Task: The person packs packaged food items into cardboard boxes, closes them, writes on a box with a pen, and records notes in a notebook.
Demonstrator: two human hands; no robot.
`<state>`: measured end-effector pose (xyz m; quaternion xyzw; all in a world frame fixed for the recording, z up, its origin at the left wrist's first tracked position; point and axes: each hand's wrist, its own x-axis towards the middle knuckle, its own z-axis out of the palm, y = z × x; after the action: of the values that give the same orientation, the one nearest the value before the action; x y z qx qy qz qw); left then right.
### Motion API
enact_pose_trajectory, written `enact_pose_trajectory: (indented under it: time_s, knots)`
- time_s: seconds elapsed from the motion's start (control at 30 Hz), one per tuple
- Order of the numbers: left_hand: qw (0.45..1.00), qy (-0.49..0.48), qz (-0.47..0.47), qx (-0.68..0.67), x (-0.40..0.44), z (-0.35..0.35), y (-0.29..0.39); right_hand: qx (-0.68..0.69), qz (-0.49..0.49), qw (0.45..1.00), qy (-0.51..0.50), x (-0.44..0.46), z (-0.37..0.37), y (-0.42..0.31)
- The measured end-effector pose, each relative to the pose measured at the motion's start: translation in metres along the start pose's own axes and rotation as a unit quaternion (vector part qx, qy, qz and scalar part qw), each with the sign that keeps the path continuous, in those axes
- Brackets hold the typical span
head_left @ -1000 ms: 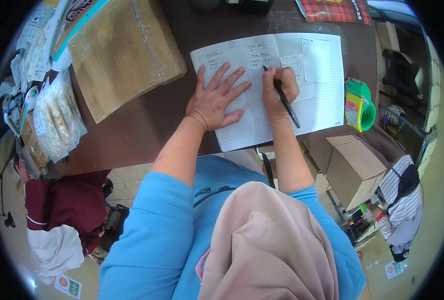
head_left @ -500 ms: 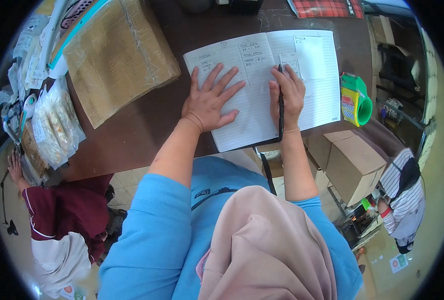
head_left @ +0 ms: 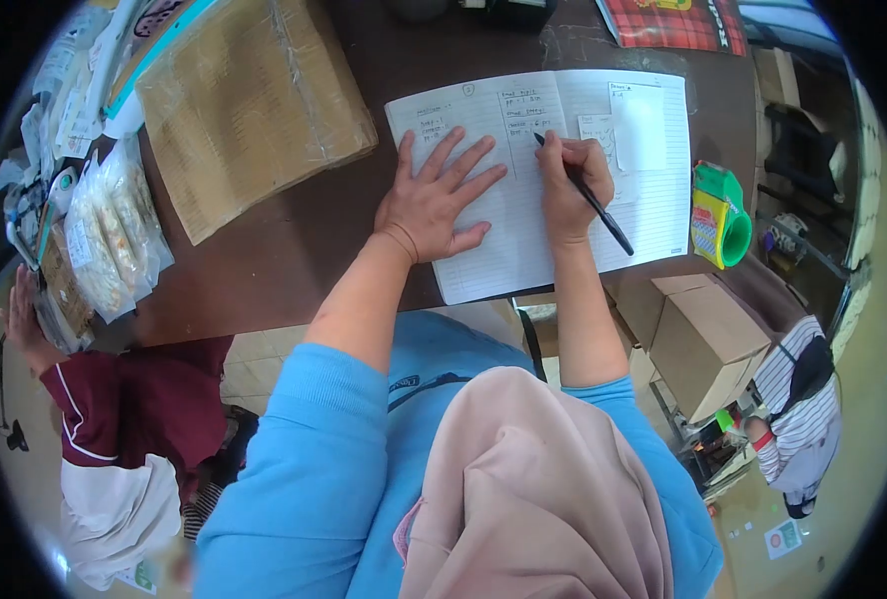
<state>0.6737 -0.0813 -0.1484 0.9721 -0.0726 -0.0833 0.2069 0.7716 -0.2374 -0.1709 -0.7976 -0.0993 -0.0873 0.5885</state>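
An open lined notebook (head_left: 493, 255) lies on the dark brown table in front of me, with handwriting near the top of its left page. My left hand (head_left: 434, 205) rests flat on that page, fingers spread. In my right hand (head_left: 576, 190) a black pen (head_left: 603, 212) is gripped between thumb and fingers, its tip close to the written lines beside the fold. Whether the tip touches the paper I cannot tell. Small paper slips (head_left: 640, 130) with writing lie on the right page, one partly behind my right hand.
A flat cardboard piece (head_left: 254, 110) and plastic-wrapped packets (head_left: 114, 235) lie to the left. A green and yellow tape dispenser (head_left: 720, 215) sits right of the notebook. Cardboard boxes (head_left: 708, 339) stand below the table's right edge. One person (head_left: 144, 399) is at left, another (head_left: 803, 409) at right.
My right hand has turned the pen from lying along the palm to a writing grip, its tip now near the left page's text. My left hand stays flat. The view has shifted slightly.
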Motion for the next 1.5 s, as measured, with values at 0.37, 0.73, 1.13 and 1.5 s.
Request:
enact_pose_trajectory:
  time_s: [0.37, 0.73, 1.13, 1.5]
  knots:
    - [1.0, 0.007, 0.003, 0.003, 0.0, 0.003, 0.0, -0.073, -0.057, 0.995, 0.035, 0.002, 0.005, -0.002]
    - [1.0, 0.007, 0.003, 0.006, 0.0, 0.001, 0.0, -0.096, -0.051, 0.994, 0.018, 0.003, 0.005, -0.006]
    - [1.0, 0.006, 0.003, 0.003, 0.001, 0.001, 0.0, -0.101, -0.067, 0.992, 0.04, 0.002, 0.005, -0.005]
    - [1.0, 0.001, 0.002, 0.012, 0.0, 0.0, 0.001, -0.097, -0.063, 0.993, 0.029, 0.002, 0.003, -0.008]
